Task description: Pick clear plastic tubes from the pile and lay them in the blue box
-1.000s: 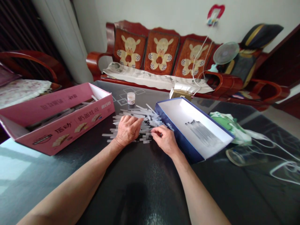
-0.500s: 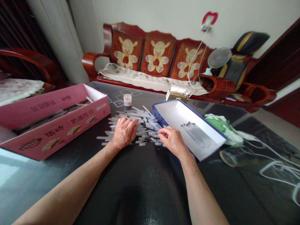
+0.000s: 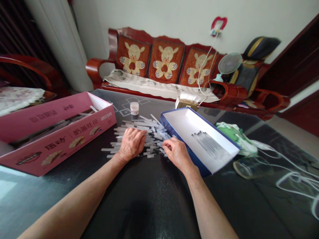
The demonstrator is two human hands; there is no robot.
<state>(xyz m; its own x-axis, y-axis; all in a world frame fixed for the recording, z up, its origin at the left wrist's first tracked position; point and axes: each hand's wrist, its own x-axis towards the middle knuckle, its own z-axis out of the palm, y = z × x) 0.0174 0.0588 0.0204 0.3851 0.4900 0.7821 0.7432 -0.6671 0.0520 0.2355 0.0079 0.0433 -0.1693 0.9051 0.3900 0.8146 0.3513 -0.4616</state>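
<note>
A loose pile of thin, translucent whitish tubes (image 3: 122, 130) lies on the dark table. My left hand (image 3: 132, 142) rests over the pile's near left part, fingers curled and pressed together; what they hold is hidden. At the pile's right edge my right hand (image 3: 175, 152) is closed in a pinch, and what it grips is too small to make out. Just beyond the right hand stands a blue box with a white inside (image 3: 184, 121), holding a row of similar slim tubes with dark ends (image 3: 208, 144). A long pink carton (image 3: 82, 132) stands to the left with more tubes inside.
Behind the pile stands a small white tub (image 3: 134, 108), with a tissue box (image 3: 186, 103) farther right. A green and white plastic bag (image 3: 234, 137), a clear glass jar (image 3: 249, 167) and white cables (image 3: 296, 179) lie on the right. A wooden sofa (image 3: 99, 66) faces the table.
My right hand has shifted slightly left and down, over the tubes near the blue box. My left hand stays in about the same place. The whole view has tilted a little.
</note>
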